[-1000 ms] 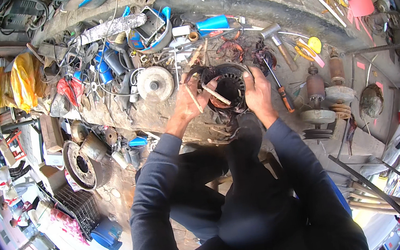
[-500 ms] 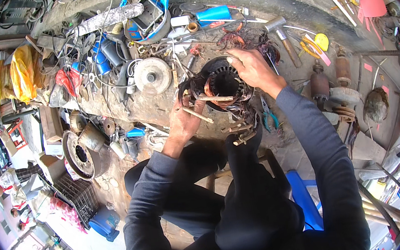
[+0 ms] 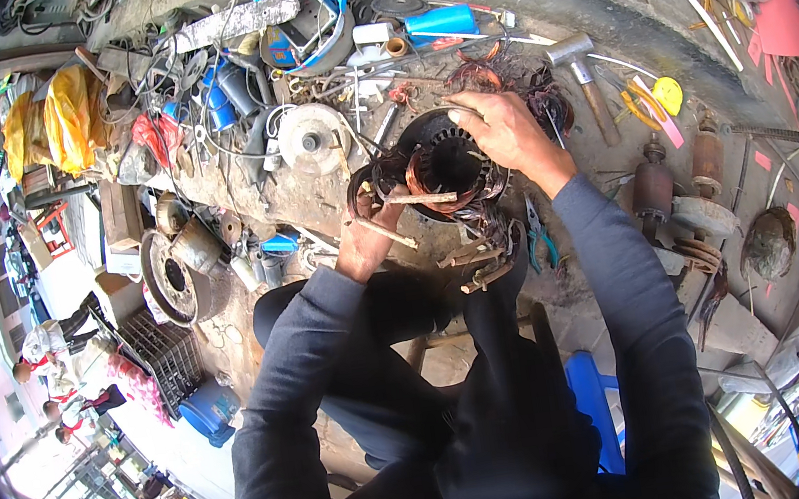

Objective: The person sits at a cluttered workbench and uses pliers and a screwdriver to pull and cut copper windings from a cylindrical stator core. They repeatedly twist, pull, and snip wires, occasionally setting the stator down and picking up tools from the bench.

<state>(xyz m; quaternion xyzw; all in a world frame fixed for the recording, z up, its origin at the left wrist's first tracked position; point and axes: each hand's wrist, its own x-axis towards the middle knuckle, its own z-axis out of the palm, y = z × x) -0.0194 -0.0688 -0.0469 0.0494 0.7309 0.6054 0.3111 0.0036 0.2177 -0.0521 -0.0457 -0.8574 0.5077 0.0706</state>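
A motor stator (image 3: 422, 133), a dark round housing with a slotted core and copper windings (image 3: 425, 173), sits in front of my knees. My right hand (image 3: 511, 141) is closed on its upper right rim, thumb and forefinger pressed together there. On the left side my left hand (image 3: 366, 244) is closed around the dark winding bundle; its fingertips are partly hidden. Short wooden sticks (image 3: 425, 199) poke out of the windings, one lying across the left hand. More stick ends (image 3: 486, 276) hang with loose wire at the stator's lower side. Pliers (image 3: 540, 233) lie right of them.
A hammer (image 3: 586, 89) and yellow-handled scissors-like tool (image 3: 641, 107) lie at the right, with motor rotors (image 3: 652, 186) beyond. A pale round motor cover (image 3: 313, 140) is at the left. Cables and blue parts clutter the back. A blue stool (image 3: 592, 406) stands by my right leg.
The whole view has shifted slightly, so surroundings sit a little differently. Both hands keep their places on the stator, with the left wrist slightly turned.
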